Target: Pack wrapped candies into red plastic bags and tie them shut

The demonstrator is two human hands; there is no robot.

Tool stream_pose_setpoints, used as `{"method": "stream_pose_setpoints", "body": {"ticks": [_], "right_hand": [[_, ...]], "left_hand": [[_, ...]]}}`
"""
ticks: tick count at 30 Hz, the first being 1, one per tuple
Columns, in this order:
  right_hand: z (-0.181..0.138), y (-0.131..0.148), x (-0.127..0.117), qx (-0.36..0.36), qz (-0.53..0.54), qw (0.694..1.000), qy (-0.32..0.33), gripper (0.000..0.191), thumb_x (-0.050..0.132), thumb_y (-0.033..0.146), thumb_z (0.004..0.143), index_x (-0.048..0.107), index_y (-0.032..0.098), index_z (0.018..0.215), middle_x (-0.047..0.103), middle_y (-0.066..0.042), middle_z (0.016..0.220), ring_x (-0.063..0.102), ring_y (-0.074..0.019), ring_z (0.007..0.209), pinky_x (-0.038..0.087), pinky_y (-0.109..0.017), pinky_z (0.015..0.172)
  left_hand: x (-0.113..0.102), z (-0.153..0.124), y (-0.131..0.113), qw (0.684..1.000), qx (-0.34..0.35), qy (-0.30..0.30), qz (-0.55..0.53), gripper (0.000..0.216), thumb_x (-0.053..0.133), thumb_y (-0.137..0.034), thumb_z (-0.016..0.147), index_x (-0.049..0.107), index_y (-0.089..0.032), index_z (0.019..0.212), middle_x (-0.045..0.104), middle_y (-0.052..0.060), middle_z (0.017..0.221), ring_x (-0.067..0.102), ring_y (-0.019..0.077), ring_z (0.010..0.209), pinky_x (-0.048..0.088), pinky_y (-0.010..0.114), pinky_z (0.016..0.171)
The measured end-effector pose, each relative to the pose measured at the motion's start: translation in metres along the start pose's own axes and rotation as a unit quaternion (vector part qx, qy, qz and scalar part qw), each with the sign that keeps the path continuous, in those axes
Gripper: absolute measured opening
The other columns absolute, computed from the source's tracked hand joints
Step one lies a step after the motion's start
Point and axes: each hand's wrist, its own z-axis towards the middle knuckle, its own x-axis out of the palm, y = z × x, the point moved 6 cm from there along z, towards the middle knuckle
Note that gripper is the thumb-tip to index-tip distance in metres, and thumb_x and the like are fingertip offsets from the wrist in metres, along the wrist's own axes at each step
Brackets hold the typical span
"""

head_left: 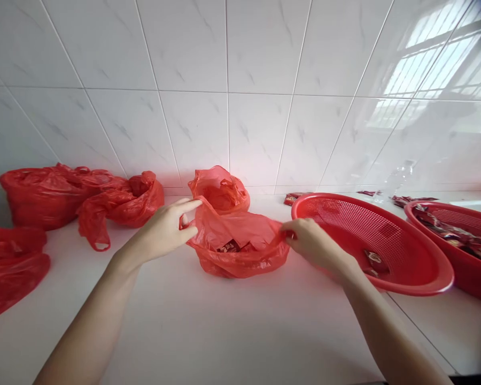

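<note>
A red plastic bag [244,262] sits on the white counter in front of me, its mouth spread wide. Small dark-red wrapped packets [229,246] show inside it. At the bag's left rim is my left hand [162,230], thumb and forefinger apart with some of the red film between them. My right hand [310,240] is closed in a pinch on the right rim. Just behind stands another red plastic bag [220,193] with its top open.
To the right is a red plastic basket [420,267] holding a few packets [375,262]; a second red basket [471,262] beyond it is fuller. Several red bags [44,198] stand at left. A clear bottle [401,176] stands near the tiled wall [260,133].
</note>
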Motion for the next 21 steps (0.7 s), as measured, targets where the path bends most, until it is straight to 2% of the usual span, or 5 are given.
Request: {"method": "stream_pose_setpoints", "body": {"ticks": [2,5,10,16,21], "right_hand": [[0.003,-0.002,-0.030,0.000,0.126,0.984,-0.125,0.028,0.051,0.010,0.084,0.074,0.022,0.093,0.072,-0.003,0.083,0.065,-0.0176,0.072,0.047,-0.029,0.063],[0.003,-0.006,-0.065,-0.005,0.328,0.909,-0.258,0.021,0.062,0.016,0.079,0.076,0.021,0.093,0.073,-0.003,0.078,0.068,-0.0184,0.068,0.053,-0.030,0.063],[0.018,-0.007,-0.080,-0.059,0.522,0.801,-0.286,0.015,0.072,0.014,0.073,0.076,0.019,0.087,0.069,-0.002,0.067,0.065,-0.0150,0.062,0.056,-0.030,0.064],[0.041,0.004,-0.076,-0.153,0.678,0.672,-0.254,0.015,0.077,0.015,0.073,0.073,0.022,0.085,0.069,0.000,0.083,0.070,-0.0146,0.084,0.057,-0.028,0.080],[0.044,0.028,-0.072,-0.177,0.678,0.681,-0.211,0.014,0.077,0.018,0.077,0.073,0.022,0.089,0.064,0.002,0.076,0.062,-0.0099,0.063,0.053,-0.026,0.061]], "left_hand": [[-0.009,0.003,0.002,0.998,0.011,-0.056,-0.031,0.048,0.059,-0.026,0.080,0.067,-0.024,0.128,0.067,0.001,0.086,0.062,0.0174,0.077,0.050,0.027,0.067],[-0.027,0.004,0.003,0.979,0.025,-0.178,-0.093,0.021,0.064,-0.027,0.080,0.078,-0.024,0.095,0.073,0.003,0.100,0.066,0.0200,0.088,0.052,0.028,0.073],[-0.047,-0.001,0.008,0.940,0.025,-0.297,-0.166,0.009,0.068,-0.021,0.077,0.077,-0.024,0.077,0.075,0.001,0.087,0.068,0.0208,0.088,0.053,0.030,0.078],[-0.050,0.000,0.022,0.927,-0.017,-0.267,-0.263,0.015,0.074,-0.035,0.078,0.078,-0.024,0.088,0.075,0.003,0.091,0.069,0.0224,0.091,0.054,0.033,0.081],[-0.042,0.001,0.006,0.938,0.010,-0.185,-0.293,0.014,0.076,-0.036,0.077,0.075,-0.023,0.083,0.072,0.003,0.082,0.066,0.0186,0.078,0.053,0.030,0.070]]}}
